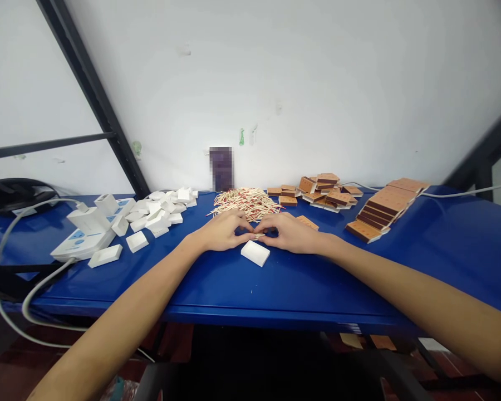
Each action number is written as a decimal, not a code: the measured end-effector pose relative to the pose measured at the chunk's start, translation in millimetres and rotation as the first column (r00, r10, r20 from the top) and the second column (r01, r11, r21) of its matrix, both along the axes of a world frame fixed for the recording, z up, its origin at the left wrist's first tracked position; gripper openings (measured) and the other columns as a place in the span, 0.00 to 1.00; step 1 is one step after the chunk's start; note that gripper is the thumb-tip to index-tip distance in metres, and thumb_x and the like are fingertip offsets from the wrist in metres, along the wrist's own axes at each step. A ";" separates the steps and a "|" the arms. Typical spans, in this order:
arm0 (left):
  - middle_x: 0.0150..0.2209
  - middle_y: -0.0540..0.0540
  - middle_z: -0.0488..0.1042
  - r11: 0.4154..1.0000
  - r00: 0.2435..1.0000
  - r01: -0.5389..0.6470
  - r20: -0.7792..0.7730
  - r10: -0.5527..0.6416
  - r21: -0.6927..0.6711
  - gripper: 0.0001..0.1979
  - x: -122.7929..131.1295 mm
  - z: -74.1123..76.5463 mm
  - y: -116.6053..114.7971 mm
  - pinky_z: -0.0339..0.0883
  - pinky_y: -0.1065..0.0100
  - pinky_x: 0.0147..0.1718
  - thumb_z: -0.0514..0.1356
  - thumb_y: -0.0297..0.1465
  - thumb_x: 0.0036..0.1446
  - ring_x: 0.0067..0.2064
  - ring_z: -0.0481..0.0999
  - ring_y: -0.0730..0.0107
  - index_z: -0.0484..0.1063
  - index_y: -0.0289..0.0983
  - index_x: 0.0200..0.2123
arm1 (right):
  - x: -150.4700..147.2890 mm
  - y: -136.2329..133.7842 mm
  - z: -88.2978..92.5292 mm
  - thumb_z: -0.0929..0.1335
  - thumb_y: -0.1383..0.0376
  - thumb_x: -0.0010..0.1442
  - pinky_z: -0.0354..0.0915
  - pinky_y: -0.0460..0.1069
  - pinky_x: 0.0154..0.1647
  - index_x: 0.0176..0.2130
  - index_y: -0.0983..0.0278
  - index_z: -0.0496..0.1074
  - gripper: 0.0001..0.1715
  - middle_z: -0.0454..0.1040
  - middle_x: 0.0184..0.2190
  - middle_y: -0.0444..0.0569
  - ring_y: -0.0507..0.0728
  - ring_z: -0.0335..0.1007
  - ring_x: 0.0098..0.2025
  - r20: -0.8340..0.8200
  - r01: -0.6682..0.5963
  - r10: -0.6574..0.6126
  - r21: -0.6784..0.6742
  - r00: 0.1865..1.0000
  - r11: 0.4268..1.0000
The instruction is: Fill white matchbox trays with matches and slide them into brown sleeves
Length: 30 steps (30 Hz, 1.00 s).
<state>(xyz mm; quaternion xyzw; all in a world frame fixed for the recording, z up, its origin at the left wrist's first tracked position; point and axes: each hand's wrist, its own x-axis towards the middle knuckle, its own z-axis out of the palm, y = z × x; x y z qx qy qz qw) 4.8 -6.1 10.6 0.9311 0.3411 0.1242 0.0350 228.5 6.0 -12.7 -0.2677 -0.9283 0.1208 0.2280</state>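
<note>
My left hand and my right hand meet at the middle of the blue table, fingertips closed round a small bundle of matches. Fingers hide much of the bundle. Just in front of it lies a white matchbox tray; whether it is inside-up I cannot tell. Behind my hands spreads a heap of loose matches with red heads. An orange-brown matchbox sleeve sits beyond my right hand, partly covered by it.
White trays are piled at the left, near a white power strip with cables. Brown matchboxes lie heaped at the back right, beside a leaning row of matchboxes. A blurred dark upright object stands against the wall.
</note>
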 end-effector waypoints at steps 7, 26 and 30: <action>0.36 0.45 0.72 1.000 1.000 -0.002 0.008 0.002 -0.004 0.17 -0.3 -1.9 1.6 0.62 0.64 0.40 0.55 0.42 0.65 0.39 0.71 0.64 0.78 0.38 0.42 | -6.9 -0.4 -2.0 0.67 0.64 0.64 0.61 0.48 0.35 0.41 0.62 0.80 0.11 0.77 0.34 0.49 0.54 0.70 0.34 0.029 0.048 -0.049 0.055 0.998 0.997; 0.36 0.45 0.72 0.998 0.999 -0.029 0.026 0.031 -0.063 0.12 -2.6 -8.7 6.0 0.61 0.66 0.36 0.55 0.40 0.62 0.39 0.70 0.65 0.70 0.37 0.39 | -12.2 -4.2 -3.8 0.69 0.67 0.61 0.64 0.47 0.35 0.37 0.62 0.80 0.07 0.81 0.34 0.47 0.54 0.74 0.34 -0.118 0.087 -0.093 -0.054 0.989 0.995; 0.34 0.46 0.71 0.996 0.999 -0.024 0.024 0.026 -0.086 0.12 -2.8 -7.4 5.3 0.60 0.67 0.34 0.55 0.39 0.62 0.36 0.69 0.66 0.69 0.36 0.38 | -11.4 -5.4 -2.9 0.69 0.68 0.60 0.63 0.47 0.35 0.38 0.62 0.80 0.07 0.81 0.34 0.47 0.53 0.74 0.34 -0.111 0.084 -0.086 -0.026 0.990 0.996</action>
